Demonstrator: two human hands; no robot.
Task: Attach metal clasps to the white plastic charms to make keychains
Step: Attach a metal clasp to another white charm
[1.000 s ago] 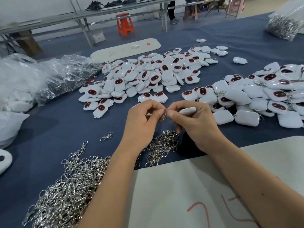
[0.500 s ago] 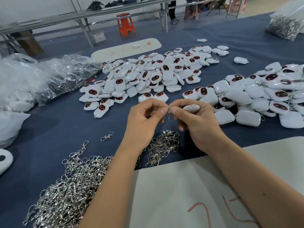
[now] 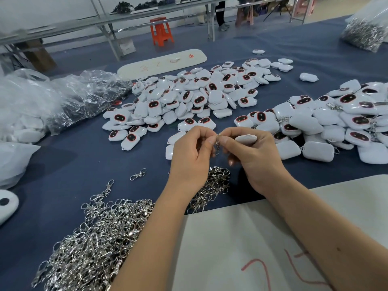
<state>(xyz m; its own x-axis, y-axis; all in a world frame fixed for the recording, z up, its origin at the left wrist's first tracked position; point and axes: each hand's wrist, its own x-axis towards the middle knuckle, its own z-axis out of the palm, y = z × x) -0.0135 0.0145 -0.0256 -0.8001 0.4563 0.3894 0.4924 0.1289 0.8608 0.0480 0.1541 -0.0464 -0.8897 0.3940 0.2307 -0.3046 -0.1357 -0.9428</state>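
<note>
Open blue cloth to the left of centre, crossed only by one stray clasp. Blocked on the near left by a heap of metal clasps, at the far middle by a spread of white charms, on the right by a second charm pile. Narrow bare lane between the two charm piles. Crumpled plastic bags along the left edge. Flat white sheet in the near right, nothing standing on it but the forearms.
</note>
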